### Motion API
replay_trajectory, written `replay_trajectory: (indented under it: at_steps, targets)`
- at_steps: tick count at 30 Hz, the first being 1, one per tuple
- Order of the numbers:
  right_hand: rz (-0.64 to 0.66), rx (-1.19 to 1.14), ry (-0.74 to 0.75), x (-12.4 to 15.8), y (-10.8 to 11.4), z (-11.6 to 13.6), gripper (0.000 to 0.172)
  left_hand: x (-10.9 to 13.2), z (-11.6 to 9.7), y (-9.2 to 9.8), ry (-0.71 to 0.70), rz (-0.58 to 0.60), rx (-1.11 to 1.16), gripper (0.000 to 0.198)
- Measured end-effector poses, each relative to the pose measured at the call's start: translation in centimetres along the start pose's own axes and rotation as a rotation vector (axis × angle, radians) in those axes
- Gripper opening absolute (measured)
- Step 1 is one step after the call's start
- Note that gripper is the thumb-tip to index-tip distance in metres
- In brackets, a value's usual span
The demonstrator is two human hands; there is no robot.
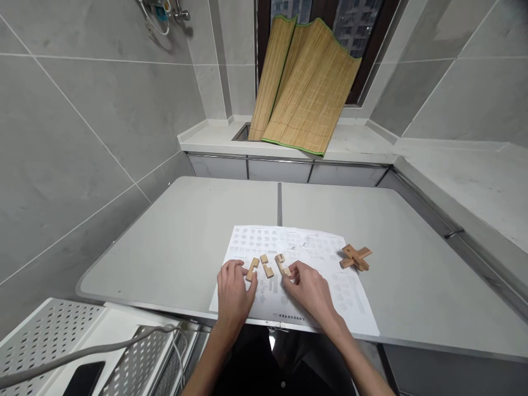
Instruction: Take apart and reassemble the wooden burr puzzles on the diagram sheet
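Observation:
Three notched wooden puzzle pieces lie in a row on a printed paper sheet point(346, 280). My left hand point(234, 289) has its thumb and forefinger about the left wooden puzzle piece point(251, 271), which rests tilted on the sheet. The middle wooden puzzle piece point(268, 271) lies between my hands, touched by neither. With thumb and forefinger, my right hand point(308, 286) pinches the lower end of the right wooden puzzle piece point(281, 260), which bears a small dark mark. To the right sits an assembled cross of interlocked wooden pieces point(355, 257), partly over the sheet's edge.
The sheet lies at the front edge of a grey folding table point(185, 236) with a centre seam. Behind it, a bamboo mat point(309, 88) leans over a ledge by the window. At lower left are a white perforated rack point(53, 330), a grey cable point(103, 349) and a dark phone point(84, 379).

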State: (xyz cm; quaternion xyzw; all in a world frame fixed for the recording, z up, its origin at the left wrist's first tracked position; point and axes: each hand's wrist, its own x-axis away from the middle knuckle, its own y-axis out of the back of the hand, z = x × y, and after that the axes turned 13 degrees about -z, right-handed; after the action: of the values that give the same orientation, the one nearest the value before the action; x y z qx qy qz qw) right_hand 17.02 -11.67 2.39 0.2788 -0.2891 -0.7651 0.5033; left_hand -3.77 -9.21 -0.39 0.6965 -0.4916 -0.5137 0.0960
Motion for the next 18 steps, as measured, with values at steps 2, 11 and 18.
replay_trajectory:
  at_steps: [2, 11, 18]
  targets:
    - [-0.011, -0.002, 0.018, -0.4, -0.7, 0.4, 0.012, 0.3, -0.3, 0.0, -0.006, 0.036, 0.025, 0.017]
    - [0.113, -0.217, 0.116, -0.2, 0.5, -0.8, 0.028, -0.7, 0.2, 0.2, -0.039, 0.304, 0.232, 0.079]
    - [0.093, -0.340, -0.013, 1.3, 3.3, -6.0, 0.043, -3.2, 0.2, -2.3, -0.093, 0.380, 0.261, 0.090]
